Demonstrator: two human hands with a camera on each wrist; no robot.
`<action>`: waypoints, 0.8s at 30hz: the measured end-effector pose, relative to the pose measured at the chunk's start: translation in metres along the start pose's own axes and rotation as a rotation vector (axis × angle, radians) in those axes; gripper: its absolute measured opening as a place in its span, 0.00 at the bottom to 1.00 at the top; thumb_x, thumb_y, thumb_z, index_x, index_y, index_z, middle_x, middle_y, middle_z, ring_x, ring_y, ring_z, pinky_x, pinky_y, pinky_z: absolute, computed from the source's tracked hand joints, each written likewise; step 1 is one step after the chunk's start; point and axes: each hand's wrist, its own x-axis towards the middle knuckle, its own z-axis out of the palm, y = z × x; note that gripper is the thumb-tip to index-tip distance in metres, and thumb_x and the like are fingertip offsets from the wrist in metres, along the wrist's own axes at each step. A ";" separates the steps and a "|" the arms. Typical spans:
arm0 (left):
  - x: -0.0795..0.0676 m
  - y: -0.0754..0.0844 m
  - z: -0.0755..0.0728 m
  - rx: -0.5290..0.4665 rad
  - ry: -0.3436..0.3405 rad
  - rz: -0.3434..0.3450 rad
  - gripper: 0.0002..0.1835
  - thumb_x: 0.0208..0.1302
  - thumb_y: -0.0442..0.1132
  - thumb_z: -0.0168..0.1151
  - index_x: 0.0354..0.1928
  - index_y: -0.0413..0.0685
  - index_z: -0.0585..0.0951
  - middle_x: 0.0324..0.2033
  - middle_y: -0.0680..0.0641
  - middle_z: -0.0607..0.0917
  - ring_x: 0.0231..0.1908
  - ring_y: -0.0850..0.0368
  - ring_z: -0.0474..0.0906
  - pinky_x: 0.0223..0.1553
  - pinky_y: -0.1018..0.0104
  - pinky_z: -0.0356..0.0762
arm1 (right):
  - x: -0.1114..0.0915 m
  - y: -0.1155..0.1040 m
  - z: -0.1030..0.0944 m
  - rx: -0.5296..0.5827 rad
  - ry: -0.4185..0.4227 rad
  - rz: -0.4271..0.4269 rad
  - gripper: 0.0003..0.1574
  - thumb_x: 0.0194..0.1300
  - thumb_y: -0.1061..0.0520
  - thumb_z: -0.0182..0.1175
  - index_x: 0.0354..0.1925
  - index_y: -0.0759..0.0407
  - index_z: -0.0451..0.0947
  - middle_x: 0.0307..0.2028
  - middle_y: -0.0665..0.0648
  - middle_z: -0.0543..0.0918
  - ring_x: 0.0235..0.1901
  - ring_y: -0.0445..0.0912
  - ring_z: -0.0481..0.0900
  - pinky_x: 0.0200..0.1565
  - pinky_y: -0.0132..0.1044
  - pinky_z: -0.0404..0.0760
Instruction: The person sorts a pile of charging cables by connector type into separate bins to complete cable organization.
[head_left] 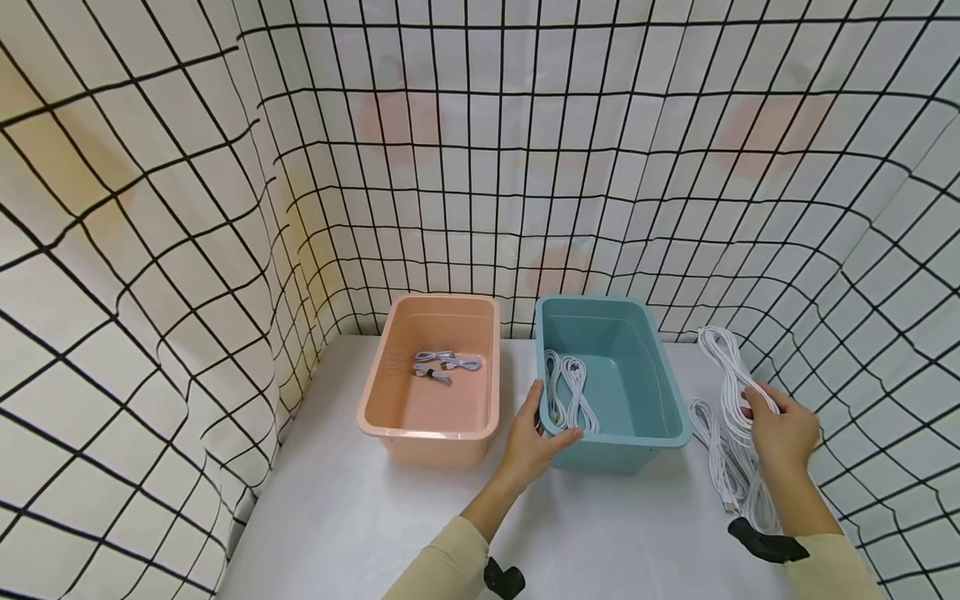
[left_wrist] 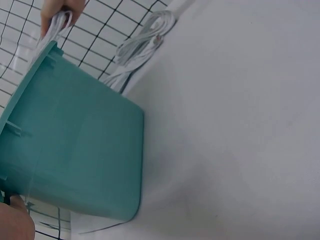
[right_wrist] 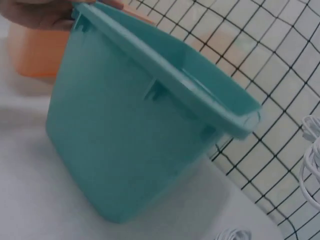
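My left hand [head_left: 528,446] grips the front left corner of a teal plastic bin [head_left: 626,456], its thumb over the front rim. Coiled white cables [head_left: 576,392] lie inside the bin along its left side. To the right of the bin, my right hand [head_left: 783,429] holds a long looped bundle of white cable [head_left: 723,354] above the table. More bundled white cables [head_left: 708,454] lie below and beside that hand. The left wrist view shows the teal bin's outer wall [left_wrist: 85,135], with the right hand [left_wrist: 65,10] and its cable beyond the rim.
A peach plastic bin [head_left: 438,450] stands left of the teal one, with several short grey cables [head_left: 457,363] inside. Black wire mesh [head_left: 465,192] over white sheeting encloses the back and both sides of the white table [head_left: 337,500].
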 end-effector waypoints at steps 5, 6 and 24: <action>0.000 0.000 -0.001 0.006 0.007 -0.013 0.57 0.59 0.42 0.80 0.83 0.46 0.52 0.81 0.49 0.53 0.77 0.56 0.52 0.71 0.60 0.61 | -0.003 -0.022 0.009 0.054 -0.021 -0.023 0.27 0.73 0.56 0.64 0.66 0.64 0.78 0.37 0.41 0.82 0.23 0.32 0.82 0.22 0.22 0.77; 0.000 -0.001 -0.001 0.012 0.009 -0.009 0.57 0.59 0.42 0.80 0.83 0.46 0.52 0.80 0.49 0.53 0.77 0.55 0.53 0.71 0.58 0.61 | -0.003 -0.025 0.011 0.053 -0.024 -0.030 0.27 0.73 0.56 0.64 0.66 0.64 0.78 0.37 0.41 0.82 0.23 0.32 0.82 0.22 0.22 0.77; -0.002 0.000 -0.001 0.033 0.020 0.029 0.57 0.58 0.43 0.80 0.82 0.44 0.54 0.80 0.47 0.56 0.77 0.53 0.53 0.72 0.53 0.60 | -0.021 -0.049 0.058 -0.108 -0.116 -0.211 0.24 0.77 0.53 0.60 0.65 0.61 0.80 0.55 0.64 0.82 0.27 0.33 0.81 0.30 0.21 0.79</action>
